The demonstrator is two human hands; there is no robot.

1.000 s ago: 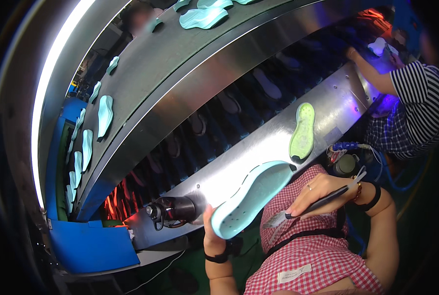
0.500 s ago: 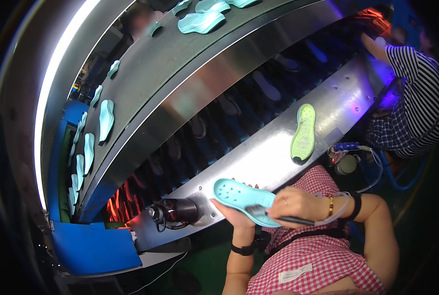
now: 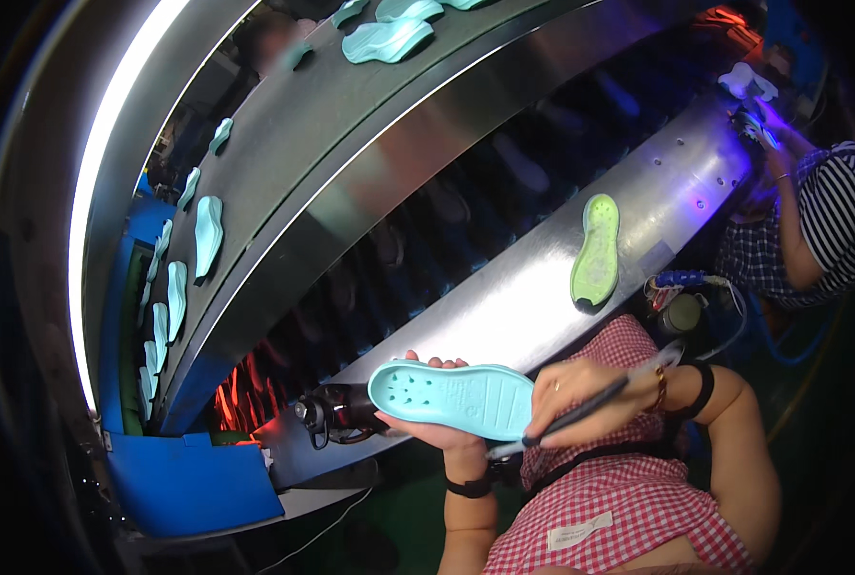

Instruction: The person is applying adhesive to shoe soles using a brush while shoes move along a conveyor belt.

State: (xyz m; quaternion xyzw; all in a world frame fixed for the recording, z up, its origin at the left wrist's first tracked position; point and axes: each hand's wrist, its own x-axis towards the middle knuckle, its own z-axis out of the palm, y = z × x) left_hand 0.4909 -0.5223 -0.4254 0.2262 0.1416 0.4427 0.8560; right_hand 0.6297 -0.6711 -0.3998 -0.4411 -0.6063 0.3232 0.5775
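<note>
A light-blue shoe sole (image 3: 451, 395) lies across my left hand (image 3: 434, 433), whose fingers wrap round its far edge and hold it from below. The sole's inner face is up, with small holes at its left end. My right hand (image 3: 581, 388) is closed on a black-handled brush (image 3: 592, 406) with a clear tube running back by the wrist. Its blurred tip points left, beside the sole's near edge; whether it touches there I cannot tell. The right fingers overlap the sole's right end. On the metal ledge (image 3: 485, 311) beyond lies a yellow-green sole (image 3: 597, 251) with a dark end.
A dark flask (image 3: 351, 412) stands on the ledge at left. Several light-blue soles ride a curved conveyor belt (image 3: 284, 144); more soles hang dimly below it. Reddish glow shows at lower left. A jar (image 3: 681, 314) is right of me; a co-worker in stripes (image 3: 840, 216) handles items at far right.
The light-blue sole has shifted left and turned flatter. My brush has moved from the sole's inner face to its near edge. The co-worker's arms have moved.
</note>
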